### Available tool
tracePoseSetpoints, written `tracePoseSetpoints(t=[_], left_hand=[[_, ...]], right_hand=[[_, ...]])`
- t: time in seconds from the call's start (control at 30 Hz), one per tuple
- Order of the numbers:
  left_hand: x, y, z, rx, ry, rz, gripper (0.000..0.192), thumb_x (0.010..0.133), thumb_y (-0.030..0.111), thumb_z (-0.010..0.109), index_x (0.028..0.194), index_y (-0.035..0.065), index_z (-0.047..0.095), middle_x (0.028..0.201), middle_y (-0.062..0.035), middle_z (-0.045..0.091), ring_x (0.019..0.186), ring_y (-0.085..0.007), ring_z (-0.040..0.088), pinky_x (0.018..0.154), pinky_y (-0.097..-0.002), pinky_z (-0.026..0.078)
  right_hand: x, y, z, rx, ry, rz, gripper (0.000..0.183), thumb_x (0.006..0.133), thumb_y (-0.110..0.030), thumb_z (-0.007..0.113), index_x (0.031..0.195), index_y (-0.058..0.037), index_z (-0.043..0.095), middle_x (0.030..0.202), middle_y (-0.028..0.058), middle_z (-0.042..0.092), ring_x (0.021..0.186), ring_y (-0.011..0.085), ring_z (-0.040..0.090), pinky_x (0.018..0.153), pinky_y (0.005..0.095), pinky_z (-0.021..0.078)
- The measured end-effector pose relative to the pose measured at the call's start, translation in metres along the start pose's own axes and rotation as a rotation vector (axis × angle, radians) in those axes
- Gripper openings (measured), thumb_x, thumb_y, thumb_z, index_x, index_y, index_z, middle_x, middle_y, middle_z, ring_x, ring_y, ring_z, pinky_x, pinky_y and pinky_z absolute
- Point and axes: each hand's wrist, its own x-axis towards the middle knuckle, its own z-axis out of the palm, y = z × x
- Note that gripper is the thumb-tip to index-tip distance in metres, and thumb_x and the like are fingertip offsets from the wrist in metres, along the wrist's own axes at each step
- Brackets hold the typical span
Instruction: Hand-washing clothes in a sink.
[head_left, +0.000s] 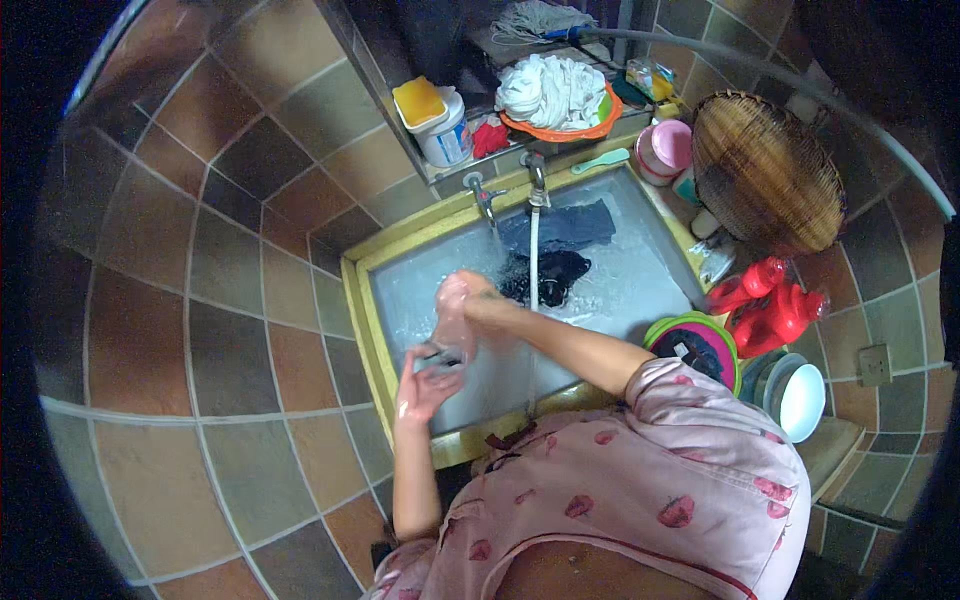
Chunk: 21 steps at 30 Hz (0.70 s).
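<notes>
My right hand (456, 307) is bent down at the wrist over the left half of a water-filled sink (364, 322). Motion blur hides its fingers and whatever may be in them. Just below it is my left hand (429, 386), palm up with bent fingers, near the right fingertips. Something small and dark shows between the hands, too blurred to name. Water runs from a metal tap (481, 196) beyond my right hand. A black cloth (556, 274) lies in the water to the right, with a dark blue garment (566, 225) behind it.
A white hose (535, 259) hangs from a second tap (536, 176) across the sink. Red bottles (772, 311), a green-rimmed basin (658, 324) and a woven basket (769, 176) crowd the right. White cloth (551, 90) fills an orange basket (562, 135) behind. Tiled wall (232, 360) borders the left.
</notes>
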Motion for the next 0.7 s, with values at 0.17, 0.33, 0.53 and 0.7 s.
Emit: tracePoseSetpoints(t=[0.17, 0.33, 0.53, 0.7], left_hand=[[0.077, -0.023, -0.018, -0.126, -0.566, 0.155, 0.054, 0.082, 0.036, 0.048, 0.115, -0.0044, 0.038, 0.123, -0.0206, 0.04, 0.103, -0.0345, 0.048, 0.093, -0.0492, 0.034], [0.086, -0.044, -0.022, 0.001, -0.54, 0.045, 0.046, 0.083, 0.034, 0.045, 0.114, -0.0002, 0.043, 0.125, -0.0192, 0.038, 0.105, -0.0303, 0.047, 0.097, -0.0443, 0.031], [0.056, -0.041, 0.05, 0.323, -0.525, 0.227, 0.049, 0.078, 0.031, 0.052, 0.119, 0.0062, 0.043, 0.126, -0.0128, 0.039, 0.115, -0.0251, 0.038, 0.099, -0.0378, 0.028], [0.06, -0.041, 0.057, 0.45, -0.358, 0.564, 0.051, 0.076, 0.029, 0.056, 0.12, 0.008, 0.042, 0.126, -0.0115, 0.04, 0.116, -0.0234, 0.038, 0.097, -0.0351, 0.029]], right_hand=[[-0.038, -0.045, 0.076, -0.962, -0.303, 0.275, 0.037, 0.067, -0.007, 0.056, 0.103, -0.0061, 0.049, 0.1, 0.0072, 0.054, 0.087, 0.0128, 0.05, 0.076, 0.0265, 0.0409], [-0.04, -0.076, 0.084, -1.025, -0.561, 0.363, 0.044, 0.068, -0.005, 0.056, 0.111, -0.0011, 0.048, 0.102, 0.015, 0.054, 0.093, 0.0178, 0.052, 0.08, 0.0298, 0.0422], [-0.008, -0.029, -0.072, -0.048, 0.155, 0.925, 0.032, 0.079, -0.024, 0.051, 0.101, -0.0021, 0.056, 0.098, 0.0107, 0.061, 0.087, 0.0219, 0.059, 0.075, 0.0357, 0.0476], [-0.046, 0.011, -0.054, 0.518, 0.128, 0.765, 0.057, 0.079, -0.047, 0.049, 0.12, -0.0085, 0.043, 0.124, 0.01, 0.044, 0.111, 0.0265, 0.043, 0.095, 0.044, 0.0321]])
